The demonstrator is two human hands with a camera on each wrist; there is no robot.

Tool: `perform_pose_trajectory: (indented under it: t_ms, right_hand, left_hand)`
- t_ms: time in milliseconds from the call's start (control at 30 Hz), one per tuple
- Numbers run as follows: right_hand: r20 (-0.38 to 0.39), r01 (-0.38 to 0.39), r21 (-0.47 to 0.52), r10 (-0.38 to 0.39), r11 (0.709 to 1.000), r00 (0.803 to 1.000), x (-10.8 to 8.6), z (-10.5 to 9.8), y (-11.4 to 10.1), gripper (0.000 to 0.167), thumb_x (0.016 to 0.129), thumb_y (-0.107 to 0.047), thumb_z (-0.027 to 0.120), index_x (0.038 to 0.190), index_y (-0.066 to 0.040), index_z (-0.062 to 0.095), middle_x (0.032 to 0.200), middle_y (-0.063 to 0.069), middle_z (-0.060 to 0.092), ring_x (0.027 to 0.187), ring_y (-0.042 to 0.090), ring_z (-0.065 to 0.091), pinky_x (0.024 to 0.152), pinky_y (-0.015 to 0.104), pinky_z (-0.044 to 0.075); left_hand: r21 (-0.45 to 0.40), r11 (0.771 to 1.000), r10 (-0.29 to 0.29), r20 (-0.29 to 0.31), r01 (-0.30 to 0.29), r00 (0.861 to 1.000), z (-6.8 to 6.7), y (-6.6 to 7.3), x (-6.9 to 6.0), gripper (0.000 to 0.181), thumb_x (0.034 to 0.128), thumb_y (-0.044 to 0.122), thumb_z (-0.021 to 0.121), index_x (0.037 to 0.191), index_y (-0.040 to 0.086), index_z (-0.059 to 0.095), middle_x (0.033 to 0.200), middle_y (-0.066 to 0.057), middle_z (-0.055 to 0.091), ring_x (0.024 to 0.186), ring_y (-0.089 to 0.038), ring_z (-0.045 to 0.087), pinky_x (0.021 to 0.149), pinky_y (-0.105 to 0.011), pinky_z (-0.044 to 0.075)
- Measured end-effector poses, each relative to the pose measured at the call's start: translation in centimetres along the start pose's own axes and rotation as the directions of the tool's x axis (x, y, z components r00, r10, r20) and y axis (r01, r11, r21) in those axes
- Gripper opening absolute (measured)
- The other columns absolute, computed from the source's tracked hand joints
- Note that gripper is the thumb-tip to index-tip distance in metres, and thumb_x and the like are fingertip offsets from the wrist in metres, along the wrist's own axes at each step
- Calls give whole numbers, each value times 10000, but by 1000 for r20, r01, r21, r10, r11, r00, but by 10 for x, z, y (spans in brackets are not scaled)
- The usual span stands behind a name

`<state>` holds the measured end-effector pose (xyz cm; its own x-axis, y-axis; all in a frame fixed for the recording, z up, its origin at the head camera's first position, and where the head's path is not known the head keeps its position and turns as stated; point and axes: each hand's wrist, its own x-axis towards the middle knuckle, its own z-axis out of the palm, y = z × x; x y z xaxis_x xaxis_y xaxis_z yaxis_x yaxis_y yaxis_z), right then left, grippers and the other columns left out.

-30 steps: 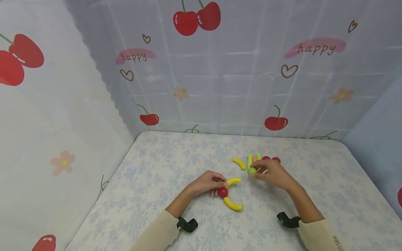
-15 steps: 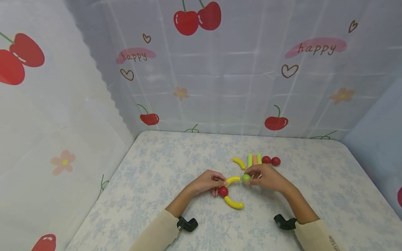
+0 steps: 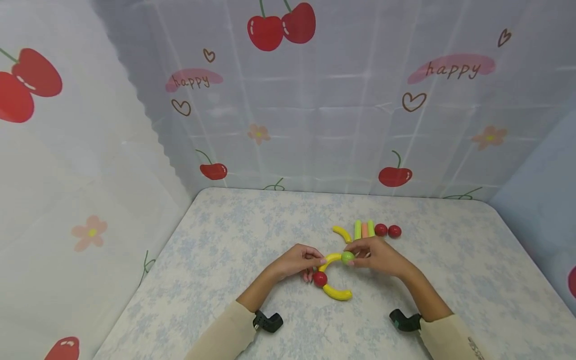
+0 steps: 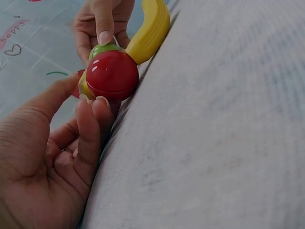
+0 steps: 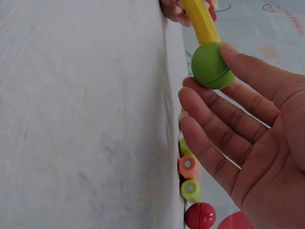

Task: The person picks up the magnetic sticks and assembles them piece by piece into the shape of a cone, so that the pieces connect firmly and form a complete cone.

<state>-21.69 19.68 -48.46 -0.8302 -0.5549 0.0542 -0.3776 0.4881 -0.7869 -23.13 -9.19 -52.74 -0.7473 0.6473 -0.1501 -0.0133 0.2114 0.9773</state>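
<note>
My left hand (image 3: 294, 261) pinches a curved yellow rod (image 3: 333, 257) near its left end. That end meets a red ball (image 3: 320, 279), and a second curved yellow rod (image 3: 337, 293) extends from the ball toward the lower right. My right hand (image 3: 382, 257) pinches a green ball (image 3: 347, 258) between thumb and fingers. In the right wrist view the green ball (image 5: 208, 66) touches the free end of the held yellow rod (image 5: 202, 21). From the left wrist, the red ball (image 4: 112, 75) hides most of the held rod.
Beyond the hands lie a loose curved yellow rod (image 3: 342, 233), straight green rods (image 3: 358, 229) with a pink rod (image 3: 365, 230) between them, and two red balls (image 3: 381, 230). A patterned cloth covers the table (image 3: 252, 220); printed curtains (image 3: 306, 125) stand behind it.
My right hand has carried the green ball left and nearer, from beside the straight rods to the end of the yellow rod. My left hand stays nearly in place.
</note>
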Motion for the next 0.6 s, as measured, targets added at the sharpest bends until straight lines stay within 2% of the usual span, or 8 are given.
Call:
perform_pose_trajectory:
  t_ms: [200,433,600]
  right_hand:
    - [34,22,39,-24,999,999,3,7,0,326,875,-152,819,1171,-45,733,1022,31,734,868,167,666,760,261,573]
    - [47,9,9,-9,1000,999,5,16,-4,322,877,-121,809,1183,-59,733,1025,-2,728,844,150,640,721,258,560]
    - [39,5,-10,-5,1000,999,5,19,-7,327,872,-122,813,1182,-49,736,1004,-12,723,815,143,629,698,253,553]
  left_hand:
    - [19,1000,10,-2,-10,1000,0,-1,1,250,1016,290,653,1123,86,750,721,-53,687,509,-117,589,457,-222,493]
    - [73,996,47,6,-47,999,-1,-6,2,274,1002,287,672,1219,133,735,721,-42,673,493,-130,557,446,-241,470]
    - [109,991,75,4,-75,997,-1,-5,2,254,987,252,694,1216,155,739,734,-35,671,504,-137,537,428,-247,448]
